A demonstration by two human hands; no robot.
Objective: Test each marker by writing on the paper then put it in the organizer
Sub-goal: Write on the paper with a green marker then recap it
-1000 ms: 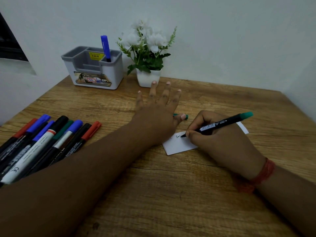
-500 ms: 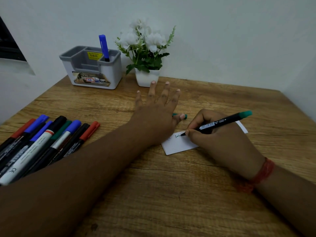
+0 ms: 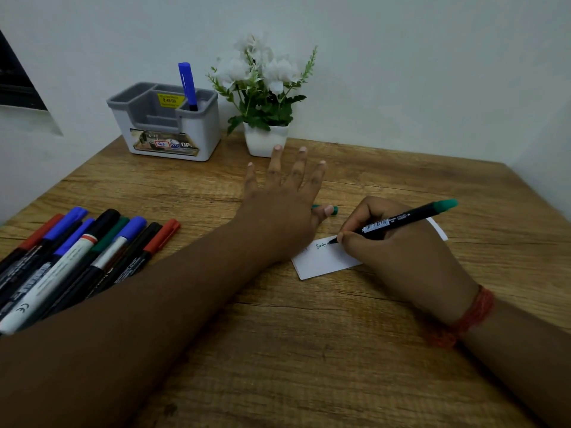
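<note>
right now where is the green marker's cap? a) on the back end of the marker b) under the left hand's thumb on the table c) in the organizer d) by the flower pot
b: the green cap lies on the table, poking out beside the thumb of the left hand, while the right hand writes with the green marker.

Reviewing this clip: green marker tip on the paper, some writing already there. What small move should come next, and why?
Probably lift the green marker off the paper and recap it. Green script already shows at the tip, so the test looks done; its cap lies under the left hand, while the right hand pinches the marker.
</note>
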